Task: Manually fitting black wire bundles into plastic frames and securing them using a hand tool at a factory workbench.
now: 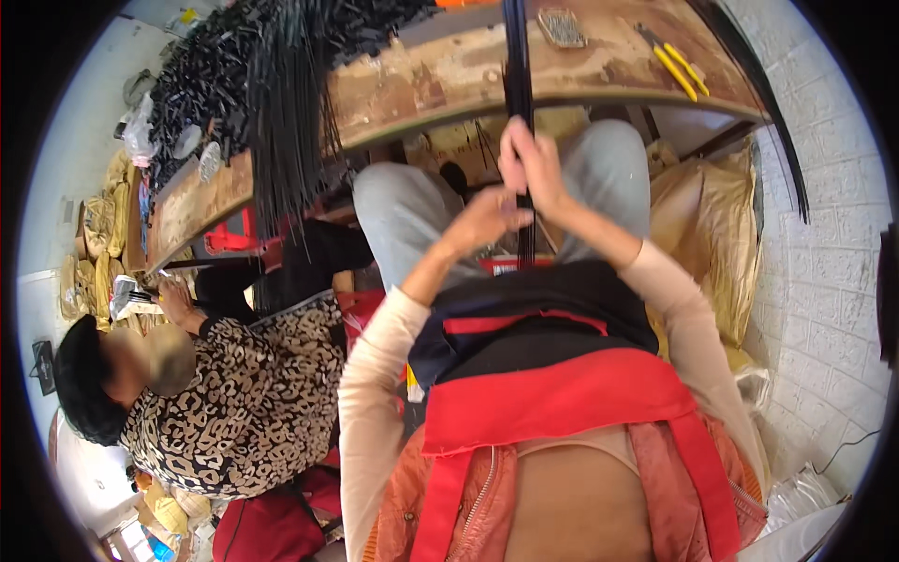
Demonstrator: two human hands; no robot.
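A bundle of long, thin black strands [518, 80] runs off the far bench edge and down between my knees. My right hand [532, 167] is closed around it just short of the bench edge. Lower on the same bundle, my left hand [487, 223] has its fingers curled against the strands, somewhat blurred. The strands' lower ends hang below my hands, above my lap. Whether they are wires or plastic ties, I cannot tell.
On the wooden bench [431, 89] lie yellow-handled pliers [676, 67], a small tray of tiny pieces [561, 28], a heap of black parts [211, 84] and more hanging black strands [290, 122]. A co-worker [234, 403] sits at left. A white brick wall [824, 253] stands right.
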